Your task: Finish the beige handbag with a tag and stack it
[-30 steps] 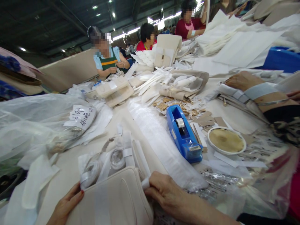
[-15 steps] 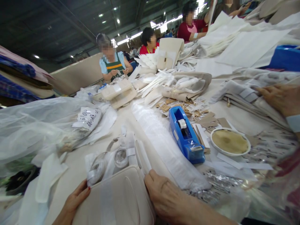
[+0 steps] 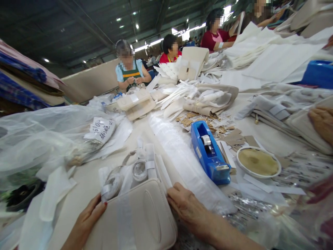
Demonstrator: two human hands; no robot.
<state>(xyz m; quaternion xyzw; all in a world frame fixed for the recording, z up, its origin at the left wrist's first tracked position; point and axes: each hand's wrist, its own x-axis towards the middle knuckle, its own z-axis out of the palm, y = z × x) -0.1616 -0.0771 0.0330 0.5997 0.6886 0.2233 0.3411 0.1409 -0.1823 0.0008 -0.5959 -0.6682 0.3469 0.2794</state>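
Note:
A beige handbag (image 3: 145, 215) lies low in front of me, a clear strip across its face. Its wrapped strap and hardware (image 3: 130, 173) stick out at the top edge. My left hand (image 3: 91, 211) grips the bag's left upper edge, thumb on the front and the other fingers partly hidden. My right hand (image 3: 186, 205) is closed at the right side of the bag, its fingertips curled behind the edge by a white padded strip (image 3: 163, 170). A stack of clear plastic bags (image 3: 179, 156) lies just beyond my right hand.
A blue tape dispenser (image 3: 210, 152) and a round dish of yellowish paste (image 3: 258, 162) stand to the right, near tags (image 3: 192, 119). Plastic sheeting (image 3: 47, 135) covers the left. A co-worker's hand (image 3: 322, 121) rests on another bag at far right; other people work behind the pile.
The view has shifted slightly, so the scene sits a little lower and further right. Both hands keep hold of the handbag. The co-worker's hand at right has moved toward the picture's edge.

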